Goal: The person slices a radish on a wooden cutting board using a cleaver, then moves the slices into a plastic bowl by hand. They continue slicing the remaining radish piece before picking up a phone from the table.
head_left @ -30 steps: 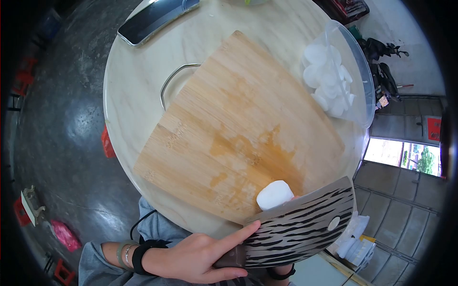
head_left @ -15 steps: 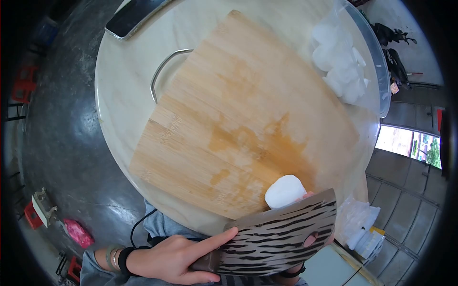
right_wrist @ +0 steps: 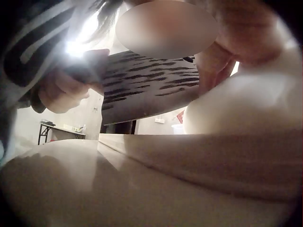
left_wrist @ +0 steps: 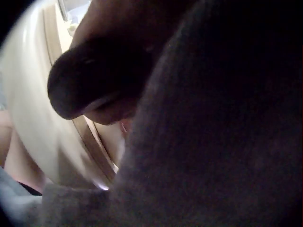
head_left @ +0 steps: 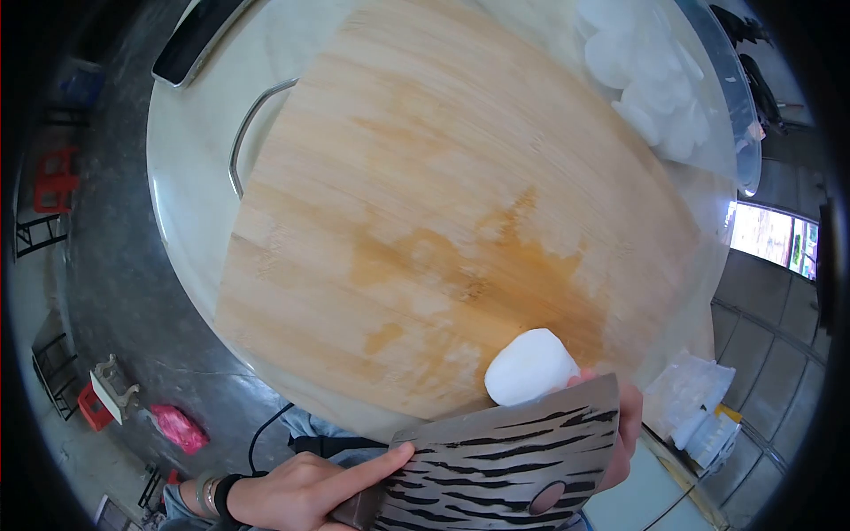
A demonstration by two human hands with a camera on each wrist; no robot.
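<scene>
My left hand (head_left: 305, 487) grips the dark handle of a broad cleaver (head_left: 496, 460), its index finger stretched onto the striped blade. Beyond the blade, my right hand (head_left: 624, 434) holds a thick white piece (head_left: 531, 367) at the near edge of the wooden cutting board (head_left: 443, 203); the blade hides part of this hand. In the right wrist view the cleaver (right_wrist: 147, 85) hangs above board level, beside the white piece (right_wrist: 241, 111) and the fingers; whether they touch, I cannot tell. Dark cloth and a black band fill most of the left wrist view.
White slices (head_left: 651, 88) lie in a clear bag by a plastic tub (head_left: 735, 97) at the far right. A phone (head_left: 199, 40) rests at the table's upper left. The board's metal handle (head_left: 248, 133) sticks out left. Brown wet stains mark the board.
The head view has shifted closer to the board. My left hand and the cleaver have moved down and left in it, and more of my right hand shows past the blade.
</scene>
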